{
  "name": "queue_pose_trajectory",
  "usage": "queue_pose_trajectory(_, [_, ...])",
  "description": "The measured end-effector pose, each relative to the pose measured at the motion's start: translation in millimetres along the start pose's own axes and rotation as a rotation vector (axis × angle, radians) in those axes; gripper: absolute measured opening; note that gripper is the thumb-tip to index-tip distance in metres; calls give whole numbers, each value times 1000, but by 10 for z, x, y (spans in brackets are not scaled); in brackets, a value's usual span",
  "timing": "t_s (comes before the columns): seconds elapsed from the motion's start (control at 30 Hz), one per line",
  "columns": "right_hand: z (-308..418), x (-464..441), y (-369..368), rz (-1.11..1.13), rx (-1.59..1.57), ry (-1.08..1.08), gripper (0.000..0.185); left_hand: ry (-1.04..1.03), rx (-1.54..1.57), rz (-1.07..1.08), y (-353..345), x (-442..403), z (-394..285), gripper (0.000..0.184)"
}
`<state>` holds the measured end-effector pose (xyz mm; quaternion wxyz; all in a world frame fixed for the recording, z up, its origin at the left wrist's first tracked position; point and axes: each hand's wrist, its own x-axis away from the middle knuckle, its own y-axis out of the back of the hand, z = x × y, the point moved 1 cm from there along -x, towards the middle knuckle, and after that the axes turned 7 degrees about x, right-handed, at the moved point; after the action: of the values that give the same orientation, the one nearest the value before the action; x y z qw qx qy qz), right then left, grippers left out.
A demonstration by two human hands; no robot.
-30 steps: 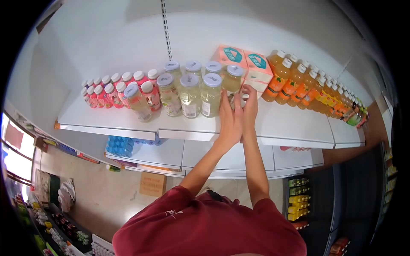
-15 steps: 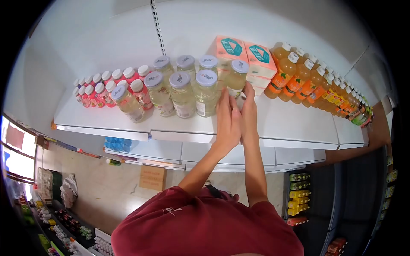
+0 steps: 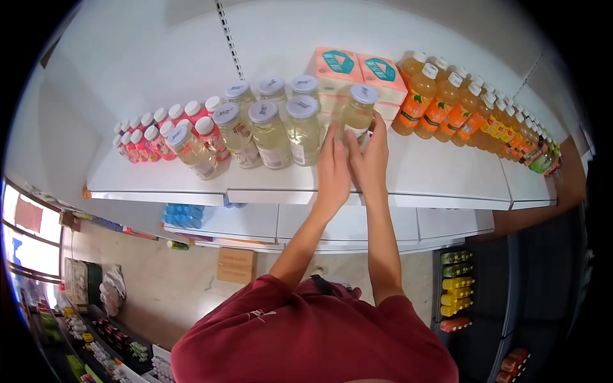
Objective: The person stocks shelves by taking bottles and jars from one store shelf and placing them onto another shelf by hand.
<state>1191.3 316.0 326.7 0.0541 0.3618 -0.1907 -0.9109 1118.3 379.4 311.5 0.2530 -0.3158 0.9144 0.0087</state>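
Note:
A glass jar of pale liquid with a white lid (image 3: pixel 359 115) stands on the upper white shelf, in front of the pink-and-white boxes. My right hand (image 3: pixel 371 158) is curled round its right and front side. My left hand (image 3: pixel 333 167) is just left of the jar, its fingers stretched out along the gap toward the neighbouring jar (image 3: pixel 302 134); whether its fingertips touch the glass I cannot tell. More such jars stand in two rows to the left, and one jar (image 3: pixel 193 153) sits apart at the far left of them.
Pink bottles (image 3: pixel 153 137) line the shelf's left end, orange drink bottles (image 3: pixel 418 102) the right. Stacked pink-and-white boxes (image 3: pixel 338 67) stand behind the held jar. Below are a lower white shelf (image 3: pixel 246 223), blue packs (image 3: pixel 183 216) and a cardboard box (image 3: pixel 236 265) on the floor.
My hands have drawn slightly apart; the left has shifted left off the jar's front, while the right stays against it. The whole view has shifted a little.

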Motion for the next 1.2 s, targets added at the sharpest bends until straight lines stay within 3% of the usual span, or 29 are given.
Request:
queue_pose_trajectory(0.17, [-32,14,45,16,-41,-56,53,62,30,32,24,-57,53,54])
queue_pose_trajectory(0.27, [-97,-2,7,-88,-68,42,48,27,-1,11,37,-51,110,50])
queue_pose_trajectory(0.37, [-25,15,20,25,-256,-84,45,-14,-12,3,44,-63,172,46])
queue_pose_trajectory(0.63, [-16,43,56,-15,-183,-100,47,14,-67,17,38,-33,127,43])
queue_pose_trajectory(1.2, [-31,73,75,132,-508,17,49,0,202,183,67,-45,86,58])
